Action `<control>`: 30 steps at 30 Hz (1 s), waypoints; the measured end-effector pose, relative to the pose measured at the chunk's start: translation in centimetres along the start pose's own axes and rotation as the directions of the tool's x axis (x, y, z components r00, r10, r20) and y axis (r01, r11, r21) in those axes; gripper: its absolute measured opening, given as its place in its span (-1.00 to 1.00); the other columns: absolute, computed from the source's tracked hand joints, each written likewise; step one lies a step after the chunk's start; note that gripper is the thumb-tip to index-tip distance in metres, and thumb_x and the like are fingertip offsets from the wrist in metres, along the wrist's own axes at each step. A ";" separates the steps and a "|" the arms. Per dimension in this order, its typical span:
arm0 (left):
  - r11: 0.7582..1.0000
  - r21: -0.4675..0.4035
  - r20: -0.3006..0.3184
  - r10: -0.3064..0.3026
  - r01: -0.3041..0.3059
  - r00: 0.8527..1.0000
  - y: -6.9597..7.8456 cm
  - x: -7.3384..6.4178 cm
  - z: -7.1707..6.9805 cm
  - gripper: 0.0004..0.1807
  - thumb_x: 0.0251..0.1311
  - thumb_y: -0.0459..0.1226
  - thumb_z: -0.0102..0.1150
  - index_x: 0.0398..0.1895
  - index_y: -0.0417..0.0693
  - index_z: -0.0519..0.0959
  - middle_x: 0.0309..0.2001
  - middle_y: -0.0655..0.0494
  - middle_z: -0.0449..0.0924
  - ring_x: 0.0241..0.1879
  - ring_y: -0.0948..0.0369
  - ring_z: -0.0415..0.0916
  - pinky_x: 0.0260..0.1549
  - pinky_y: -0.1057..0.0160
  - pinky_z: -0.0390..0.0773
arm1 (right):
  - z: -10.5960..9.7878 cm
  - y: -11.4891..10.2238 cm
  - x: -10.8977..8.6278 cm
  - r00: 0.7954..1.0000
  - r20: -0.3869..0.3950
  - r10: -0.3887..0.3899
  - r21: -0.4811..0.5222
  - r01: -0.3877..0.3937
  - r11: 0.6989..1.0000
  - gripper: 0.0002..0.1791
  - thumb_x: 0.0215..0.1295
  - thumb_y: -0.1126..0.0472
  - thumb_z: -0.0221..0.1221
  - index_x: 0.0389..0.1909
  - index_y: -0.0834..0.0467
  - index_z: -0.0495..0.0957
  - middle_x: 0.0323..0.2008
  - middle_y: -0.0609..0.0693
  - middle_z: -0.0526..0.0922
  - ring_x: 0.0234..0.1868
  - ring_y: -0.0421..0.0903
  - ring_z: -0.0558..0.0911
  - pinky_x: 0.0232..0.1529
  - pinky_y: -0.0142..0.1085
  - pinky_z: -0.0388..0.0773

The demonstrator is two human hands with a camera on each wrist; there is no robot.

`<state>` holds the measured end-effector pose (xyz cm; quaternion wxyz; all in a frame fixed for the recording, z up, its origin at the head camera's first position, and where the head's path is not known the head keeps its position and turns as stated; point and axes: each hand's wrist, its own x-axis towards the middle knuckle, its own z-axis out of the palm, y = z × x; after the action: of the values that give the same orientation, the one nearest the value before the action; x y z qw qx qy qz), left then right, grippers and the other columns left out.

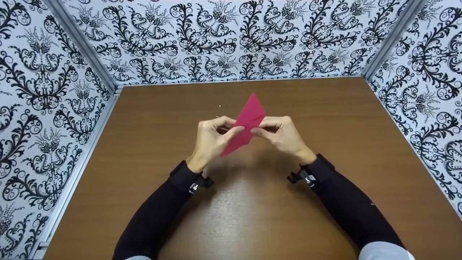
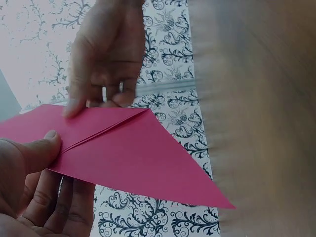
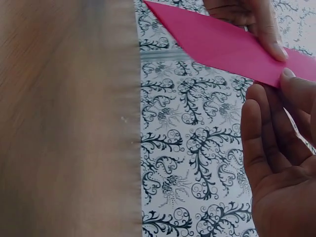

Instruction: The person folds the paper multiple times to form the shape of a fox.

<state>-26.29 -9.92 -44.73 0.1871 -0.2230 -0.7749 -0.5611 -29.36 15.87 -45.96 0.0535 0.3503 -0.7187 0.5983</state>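
A folded sheet of pink paper [image 1: 249,115], pointed at both ends, is held up between the two hands over the table. My left hand [image 1: 214,139] pinches its left edge, thumb on the near face and fingers behind. On the opposite edge, my right hand [image 1: 283,135] pinches the paper between thumb and fingers. In the left wrist view a slanting crease with a narrow folded flap crosses the pink paper [image 2: 133,153] and ends at its upper corner. The right wrist view shows the paper [image 3: 222,42] with both thumbs pressing close together near its middle.
The brown wooden table [image 1: 173,101] lies beneath the hands. Small white specks show on it behind the left hand. Patterned black-and-white walls [image 1: 216,39] with metal edge rails enclose the back and sides. Dark sleeves and wrist-worn cameras [image 1: 306,177] are on both forearms.
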 end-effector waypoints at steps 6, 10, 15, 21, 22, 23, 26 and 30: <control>1.000 -0.015 0.003 0.001 -0.001 1.000 0.0 0.0 0.0 -0.84 0.38 -0.22 0.71 -0.15 -0.12 0.94 -0.26 0.03 0.97 -0.33 0.22 0.89 -0.22 0.12 0.92 | 0.5 0.5 -0.2 0.998 0.043 0.054 -0.016 -0.053 0.998 -0.78 0.48 0.38 0.53 0.06 0.14 0.95 -0.08 0.10 0.99 -0.12 -0.12 0.95 -0.04 -0.29 0.91; 1.000 -0.027 0.001 0.004 -0.004 1.000 -0.1 0.0 0.0 -0.84 0.40 -0.21 0.70 -0.13 -0.11 0.94 -0.25 0.05 0.97 -0.32 0.24 0.89 -0.22 0.13 0.92 | 0.7 0.8 -0.3 0.995 0.068 0.079 -0.043 -0.077 0.996 -0.80 0.47 0.34 0.56 0.03 0.10 0.97 -0.09 0.07 0.99 -0.12 -0.15 0.93 -0.06 -0.36 0.87; 0.999 -0.048 -0.015 0.014 -0.015 1.000 0.0 0.1 -0.2 -0.83 0.40 -0.18 0.71 -0.13 -0.07 0.95 -0.25 0.06 0.97 -0.33 0.23 0.88 -0.24 0.33 0.85 | 1.4 1.1 -0.5 0.983 0.140 0.123 -0.082 -0.112 0.990 -0.87 0.48 0.28 0.58 -0.02 0.10 0.98 -0.11 0.04 0.99 -0.16 -0.17 0.91 -0.11 -0.43 0.83; 0.999 -0.049 -0.022 0.003 -0.004 1.000 0.0 0.2 -0.3 -0.84 0.40 -0.18 0.70 -0.14 -0.08 0.94 -0.27 0.06 0.96 -0.35 0.26 0.86 -0.25 0.36 0.82 | 1.6 1.5 -0.7 0.978 0.148 0.147 -0.128 -0.129 0.983 -0.96 0.52 0.24 0.55 -0.17 0.10 0.97 -0.24 0.04 0.97 -0.27 -0.09 0.89 -0.20 -0.48 0.78; 0.999 -0.050 -0.021 -0.002 0.001 1.000 0.0 0.2 -0.3 -0.84 0.41 -0.19 0.70 -0.14 -0.08 0.94 -0.27 0.06 0.96 -0.35 0.25 0.86 -0.25 0.34 0.83 | 1.6 1.5 -0.7 0.979 0.144 0.147 -0.139 -0.127 0.982 -0.94 0.52 0.23 0.55 -0.20 0.10 0.96 -0.26 0.04 0.97 -0.29 -0.08 0.89 -0.21 -0.48 0.77; 0.999 -0.051 -0.020 -0.006 0.005 1.000 0.0 0.2 -0.3 -0.84 0.41 -0.19 0.70 -0.14 -0.09 0.94 -0.27 0.06 0.96 -0.34 0.25 0.86 -0.25 0.33 0.84 | 1.6 1.6 -0.7 0.979 0.139 0.148 -0.153 -0.126 0.980 -0.93 0.52 0.22 0.56 -0.22 0.09 0.96 -0.27 0.02 0.97 -0.29 -0.11 0.89 -0.21 -0.49 0.77; 0.998 -0.055 -0.019 -0.018 0.017 1.000 -0.1 0.2 -0.3 -0.84 0.41 -0.19 0.70 -0.13 -0.08 0.94 -0.27 0.06 0.96 -0.34 0.25 0.87 -0.23 0.23 0.88 | 1.6 1.6 -0.7 0.981 0.128 0.147 -0.194 -0.120 0.974 -0.90 0.52 0.18 0.56 -0.26 0.06 0.95 -0.29 -0.03 0.97 -0.31 -0.16 0.86 -0.23 -0.49 0.74; 0.998 -0.059 -0.024 -0.034 0.033 0.999 -0.1 0.1 -0.3 -0.85 0.41 -0.18 0.69 -0.13 -0.06 0.95 -0.27 0.06 0.96 -0.34 0.25 0.87 -0.22 0.07 0.91 | 1.6 1.5 -0.6 0.982 0.129 0.141 -0.234 -0.108 0.966 -0.90 0.51 0.15 0.57 -0.26 0.03 0.94 -0.31 -0.05 0.96 -0.34 -0.22 0.80 -0.26 -0.49 0.69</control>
<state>-26.48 -10.19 -44.69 0.1806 -0.2085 -0.7594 -0.5892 -29.20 14.74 -48.00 0.0030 0.3382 -0.8048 0.4878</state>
